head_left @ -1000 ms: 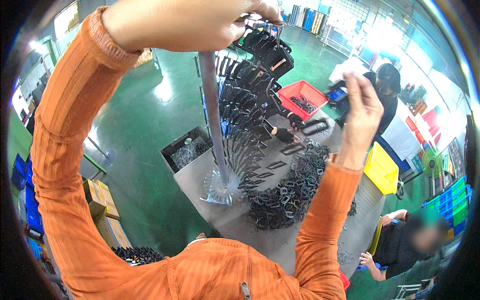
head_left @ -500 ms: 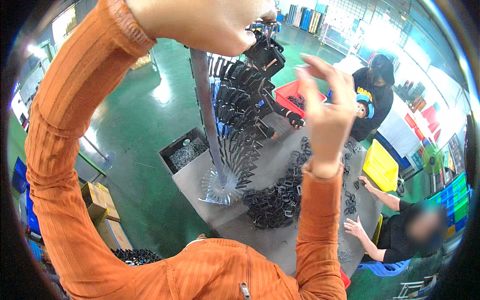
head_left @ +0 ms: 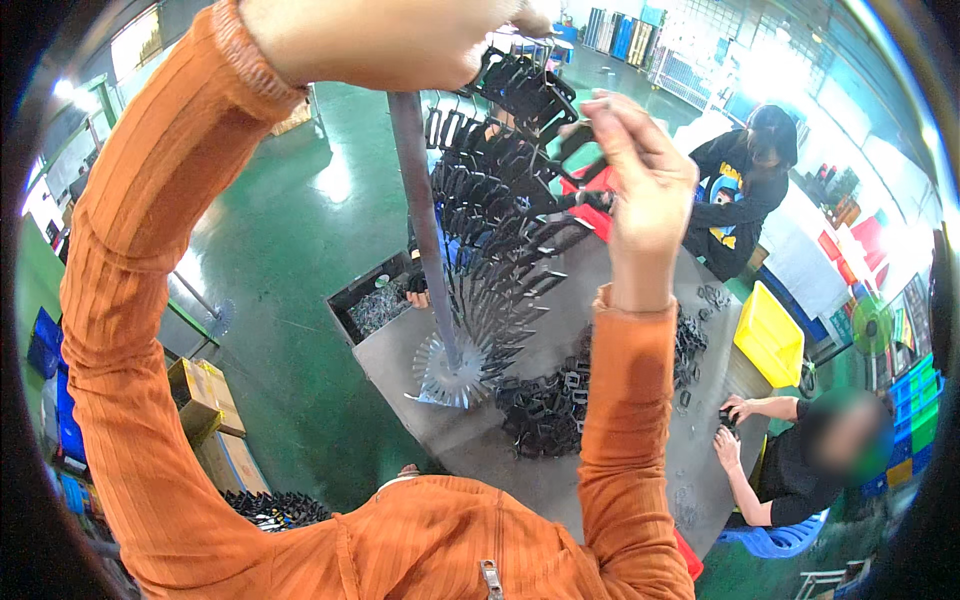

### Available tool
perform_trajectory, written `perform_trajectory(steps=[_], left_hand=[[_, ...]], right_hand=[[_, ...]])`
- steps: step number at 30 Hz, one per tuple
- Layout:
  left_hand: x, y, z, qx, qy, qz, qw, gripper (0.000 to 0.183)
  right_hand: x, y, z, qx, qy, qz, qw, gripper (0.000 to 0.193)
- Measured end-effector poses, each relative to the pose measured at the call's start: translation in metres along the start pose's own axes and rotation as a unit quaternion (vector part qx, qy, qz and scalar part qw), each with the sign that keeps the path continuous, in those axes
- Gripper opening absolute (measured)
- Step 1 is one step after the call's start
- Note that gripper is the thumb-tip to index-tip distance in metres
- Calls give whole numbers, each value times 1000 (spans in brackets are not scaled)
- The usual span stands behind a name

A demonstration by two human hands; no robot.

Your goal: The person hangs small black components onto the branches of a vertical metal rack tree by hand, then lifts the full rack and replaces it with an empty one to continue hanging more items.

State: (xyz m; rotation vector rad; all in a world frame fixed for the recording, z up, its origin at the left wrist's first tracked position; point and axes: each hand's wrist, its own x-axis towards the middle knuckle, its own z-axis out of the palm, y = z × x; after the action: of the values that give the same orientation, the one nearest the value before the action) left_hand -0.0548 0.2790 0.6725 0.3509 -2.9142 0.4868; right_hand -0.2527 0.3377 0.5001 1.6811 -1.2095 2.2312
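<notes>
A grey pole [head_left: 418, 215] rises from a slotted metal disc [head_left: 450, 375] on the table, ringed by tiers of hanging black frame-shaped parts [head_left: 485, 225]. My left hand [head_left: 390, 40] is raised over the pole's top, partly cut off by the picture's upper edge. Its fingers curl by the upper hanging parts; what they grip is hidden. To the right, my right hand [head_left: 645, 185] is closed, thumb and fingers pinched at a black frame-shaped part [head_left: 578, 150] beside the upper tier. A pile of similar loose black parts [head_left: 545, 415] lies on the table below.
The grey table [head_left: 460, 435] also bears a yellow tray [head_left: 770, 335]. A dark bin of small metal pieces [head_left: 378, 310] adjoins its left corner. A co-worker in black [head_left: 815, 450] sits at right handling a small dark part; another person [head_left: 745, 195] stands beyond. Cardboard boxes [head_left: 205, 395] stand at left.
My right hand has moved up and left, its spread fingers closing at a black part. The hanging parts have shifted. The seated co-worker's hands have come together on a dark piece.
</notes>
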Motion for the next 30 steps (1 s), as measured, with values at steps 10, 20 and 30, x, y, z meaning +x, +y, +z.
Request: perform_trajectory(steps=[10, 20, 30], left_hand=[[-20, -38, 26, -40, 113, 164, 979, 50], [4, 17, -6, -10, -52, -50, 997, 46], [-2, -28, 17, 5, 38, 20, 999, 36]], right_hand=[[-3, 36, -175, -384, 68, 181, 903, 25], [-16, -5, -34, -339, 23, -116, 933, 20], [3, 10, 70, -156, 64, -116, 979, 14]])
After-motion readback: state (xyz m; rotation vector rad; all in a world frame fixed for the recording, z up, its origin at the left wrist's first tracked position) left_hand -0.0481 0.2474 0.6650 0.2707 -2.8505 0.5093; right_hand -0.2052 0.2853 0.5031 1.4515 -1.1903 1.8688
